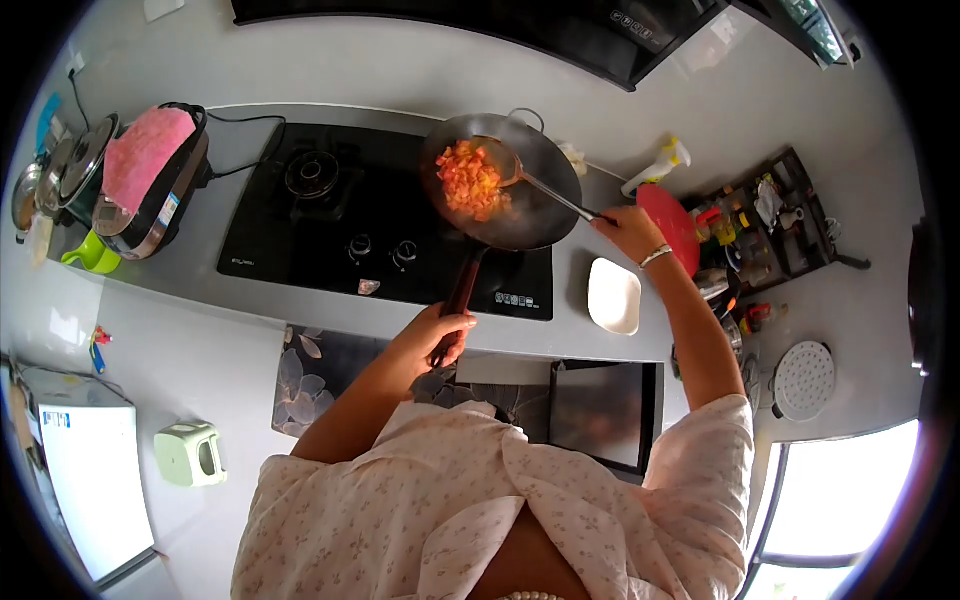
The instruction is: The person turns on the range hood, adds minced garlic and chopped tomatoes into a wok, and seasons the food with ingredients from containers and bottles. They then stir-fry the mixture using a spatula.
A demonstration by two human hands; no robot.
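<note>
A dark wok (540,205) sits over the right side of the black gas stove (300,235). Chopped red-orange pieces (470,182) lie in its left part. My left hand (432,338) is wrapped round the wok's long brown handle (463,290), below the pan. At the wok's right edge, my right hand (630,232) grips the black end of a metal ladle (550,190). The ladle's bowl rests in the wok against the chopped pieces. A white rectangular dish (614,296) stands on the counter, below my right hand.
At the left stand a rice cooker (165,225) with a pink cloth (148,155), a green cup (92,254) and lidded pots (88,165). On the right are a red round board (668,225), a spray bottle (660,165) and a dark rack of bottles (800,245).
</note>
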